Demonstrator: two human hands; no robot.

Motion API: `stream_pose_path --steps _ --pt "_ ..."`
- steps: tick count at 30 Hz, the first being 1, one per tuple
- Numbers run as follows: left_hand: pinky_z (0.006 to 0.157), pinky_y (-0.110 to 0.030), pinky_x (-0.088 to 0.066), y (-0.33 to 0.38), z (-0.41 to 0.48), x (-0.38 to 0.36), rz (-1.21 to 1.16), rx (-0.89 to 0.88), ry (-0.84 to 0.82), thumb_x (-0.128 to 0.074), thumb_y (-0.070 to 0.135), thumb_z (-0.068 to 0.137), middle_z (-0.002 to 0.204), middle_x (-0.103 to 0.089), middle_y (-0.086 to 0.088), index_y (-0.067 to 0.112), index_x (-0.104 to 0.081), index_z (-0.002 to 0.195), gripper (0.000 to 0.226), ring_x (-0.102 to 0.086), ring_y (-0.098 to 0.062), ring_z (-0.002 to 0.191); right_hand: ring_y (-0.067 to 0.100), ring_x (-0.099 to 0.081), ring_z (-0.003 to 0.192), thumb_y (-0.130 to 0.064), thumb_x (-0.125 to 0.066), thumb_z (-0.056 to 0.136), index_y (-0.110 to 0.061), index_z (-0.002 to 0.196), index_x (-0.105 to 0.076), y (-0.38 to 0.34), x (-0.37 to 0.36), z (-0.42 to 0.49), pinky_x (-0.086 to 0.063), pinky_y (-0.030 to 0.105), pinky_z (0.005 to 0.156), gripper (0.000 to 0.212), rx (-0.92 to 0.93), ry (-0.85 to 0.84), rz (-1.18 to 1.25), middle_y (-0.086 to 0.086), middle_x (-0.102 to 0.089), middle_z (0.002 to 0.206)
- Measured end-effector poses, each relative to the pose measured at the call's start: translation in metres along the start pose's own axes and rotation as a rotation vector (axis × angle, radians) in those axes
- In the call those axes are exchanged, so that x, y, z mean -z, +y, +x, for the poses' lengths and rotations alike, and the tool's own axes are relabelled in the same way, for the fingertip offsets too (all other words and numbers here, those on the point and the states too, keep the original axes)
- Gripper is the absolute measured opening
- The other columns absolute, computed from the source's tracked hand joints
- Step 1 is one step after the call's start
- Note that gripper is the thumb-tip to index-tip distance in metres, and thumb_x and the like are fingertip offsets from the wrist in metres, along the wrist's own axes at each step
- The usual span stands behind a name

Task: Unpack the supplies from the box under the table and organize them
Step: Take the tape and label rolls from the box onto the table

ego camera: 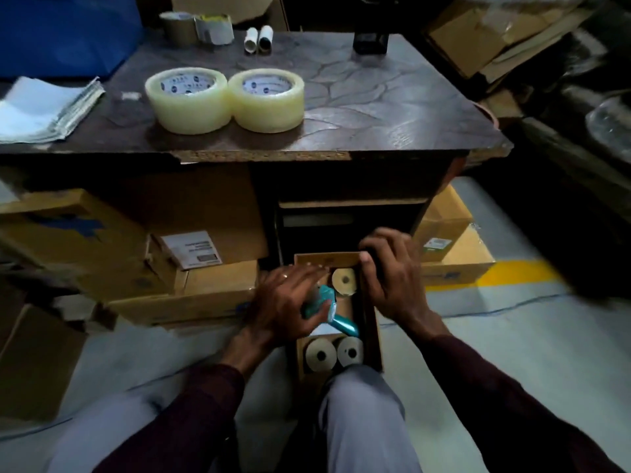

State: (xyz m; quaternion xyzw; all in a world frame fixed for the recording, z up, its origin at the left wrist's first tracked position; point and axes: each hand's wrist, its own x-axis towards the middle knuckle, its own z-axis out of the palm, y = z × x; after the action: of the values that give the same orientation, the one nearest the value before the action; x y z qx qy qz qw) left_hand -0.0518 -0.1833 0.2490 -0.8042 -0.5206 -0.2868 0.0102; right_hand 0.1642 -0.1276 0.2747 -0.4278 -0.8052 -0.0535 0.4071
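Observation:
An open cardboard box (374,336) sits on the floor under the dark wooden table (392,107), between my knees. Inside it lie three white paper rolls: one at the far end (344,280) and two at the near end (321,355). My left hand (283,305) grips a teal hand tool (336,317) over the middle of the box. My right hand (389,278) holds the box's right wall near its far corner, fingers curled over the edge. Two clear tape rolls (187,101) (266,100) stand side by side on the table.
A brown tape roll (179,29), a roll wrapped in paper (215,29), two small tubes (258,39), a dark object (370,42) and a paper stack (44,110) are on the table. Cardboard cartons (129,247) fill the left under the table; more cartons (447,244) lie right.

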Motion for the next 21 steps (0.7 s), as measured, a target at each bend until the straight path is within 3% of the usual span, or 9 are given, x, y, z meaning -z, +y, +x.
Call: stream_pose_path --steps 3,7,11,16,21 --pt "0.099 -0.031 -0.045 -0.003 -0.015 -0.030 -0.047 0.137 -0.083 -0.058 0.051 0.086 0.128 -0.062 0.001 0.017 -0.061 0.128 0.054 -0.058 -0.017 0.117 0.031 -0.056 0.091 -0.026 -0.045 0.102 -0.007 0.095 -0.064 0.018 -0.013 -0.049 -0.042 0.043 0.079 0.028 -0.053 -0.112 -0.048 0.010 -0.060 0.100" --pt "0.103 -0.025 -0.042 -0.013 -0.034 -0.089 -0.132 0.342 -0.272 -0.056 0.061 0.081 0.137 -0.055 0.004 0.021 -0.050 0.138 0.070 -0.054 -0.014 0.122 0.025 -0.055 0.094 -0.030 -0.045 0.101 -0.015 0.099 -0.062 0.039 -0.032 -0.101 -0.041 0.035 0.081 0.023 -0.243 -0.253 0.001 0.002 -0.059 0.103" --pt "0.107 -0.028 -0.037 -0.017 -0.051 -0.133 -0.237 0.467 -0.391 -0.050 0.063 0.074 0.148 -0.045 -0.004 0.017 -0.035 0.148 0.088 -0.048 -0.022 0.131 0.022 -0.054 0.102 -0.033 -0.054 0.098 -0.019 0.107 -0.058 0.051 -0.063 -0.143 -0.047 0.034 0.085 0.018 -0.391 -0.381 0.074 0.000 -0.058 0.111" --pt "0.112 -0.029 -0.028 -0.023 -0.058 -0.165 -0.160 0.450 -0.456 -0.062 0.055 0.080 0.160 -0.024 0.000 0.024 -0.012 0.155 0.095 -0.032 -0.020 0.142 0.022 -0.047 0.124 -0.036 -0.058 0.096 -0.017 0.136 -0.048 0.070 -0.102 -0.186 -0.042 0.029 0.101 0.045 -0.462 -0.518 0.090 0.002 -0.049 0.134" --pt "0.116 -0.034 -0.020 -0.035 -0.063 -0.211 -0.113 0.525 -0.495 -0.038 0.071 0.083 0.163 -0.011 -0.001 0.022 -0.005 0.156 0.094 -0.020 -0.022 0.148 0.027 -0.038 0.139 -0.050 -0.045 0.099 -0.009 0.147 -0.040 0.080 -0.146 -0.217 -0.033 0.035 0.116 0.063 -0.445 -0.587 -0.058 0.010 -0.042 0.150"
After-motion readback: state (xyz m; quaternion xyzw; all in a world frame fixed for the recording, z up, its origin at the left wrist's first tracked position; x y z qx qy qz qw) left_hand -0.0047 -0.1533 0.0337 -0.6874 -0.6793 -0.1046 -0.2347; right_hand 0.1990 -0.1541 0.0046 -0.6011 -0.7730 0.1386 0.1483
